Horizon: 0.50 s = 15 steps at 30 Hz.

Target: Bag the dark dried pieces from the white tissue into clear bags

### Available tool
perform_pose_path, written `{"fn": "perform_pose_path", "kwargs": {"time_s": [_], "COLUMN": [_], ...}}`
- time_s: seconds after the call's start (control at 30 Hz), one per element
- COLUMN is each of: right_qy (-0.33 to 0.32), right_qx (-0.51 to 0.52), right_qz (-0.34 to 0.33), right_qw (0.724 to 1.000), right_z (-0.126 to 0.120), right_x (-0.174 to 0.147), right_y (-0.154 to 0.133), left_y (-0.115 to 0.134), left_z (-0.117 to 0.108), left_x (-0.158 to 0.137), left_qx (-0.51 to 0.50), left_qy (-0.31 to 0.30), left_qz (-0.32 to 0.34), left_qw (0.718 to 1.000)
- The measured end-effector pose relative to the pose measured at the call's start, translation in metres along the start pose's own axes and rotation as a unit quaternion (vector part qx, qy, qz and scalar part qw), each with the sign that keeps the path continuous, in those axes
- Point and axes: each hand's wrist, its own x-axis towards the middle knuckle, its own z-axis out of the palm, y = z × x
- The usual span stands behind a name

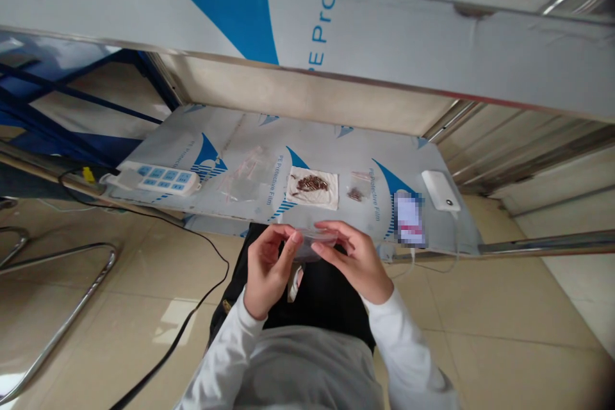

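Between my two hands is a small clear plastic bag (310, 250), held above my lap at the table's front edge. My left hand (271, 259) pinches its left side between thumb and fingers. On the opposite side, my right hand (353, 256) grips the bag's edge the same way. Just beyond, a pile of small brown metal pieces, perhaps screws (312, 184), lies on a white paper or cloth square (327, 200). To its right rests a clear bag (361, 179) with similar small pieces (355, 194) in it.
Several empty-looking clear bags (245, 176) lie left of the pile. A white power strip (166, 179) sits at the left, its black cable (211, 291) hanging to the floor. At the right are a blurred-out phone (409, 219) and a white device (441, 191) with cables. A shelf (384, 35) overhangs the table.
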Motion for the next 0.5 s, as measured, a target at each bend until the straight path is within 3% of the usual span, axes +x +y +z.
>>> {"fn": "perform_pose_path", "kwargs": {"time_s": [0.13, 0.27, 0.5], "right_qy": [0.022, 0.029, 0.068], "right_qx": [0.07, 0.039, 0.102], "right_qz": [-0.003, -0.022, 0.037], "right_qw": [0.997, 0.999, 0.992], "right_z": [0.013, 0.011, 0.011], "right_x": [-0.003, -0.002, -0.007], "right_y": [0.009, 0.01, 0.014], "left_y": [0.002, -0.001, -0.008], "left_z": [0.002, -0.002, 0.001], "left_x": [0.0, 0.004, 0.004], "left_qx": [-0.015, -0.007, 0.036], "left_qy": [-0.011, -0.061, -0.05], "left_qz": [-0.012, -0.03, -0.017], "left_qw": [1.0, 0.998, 0.998]}}
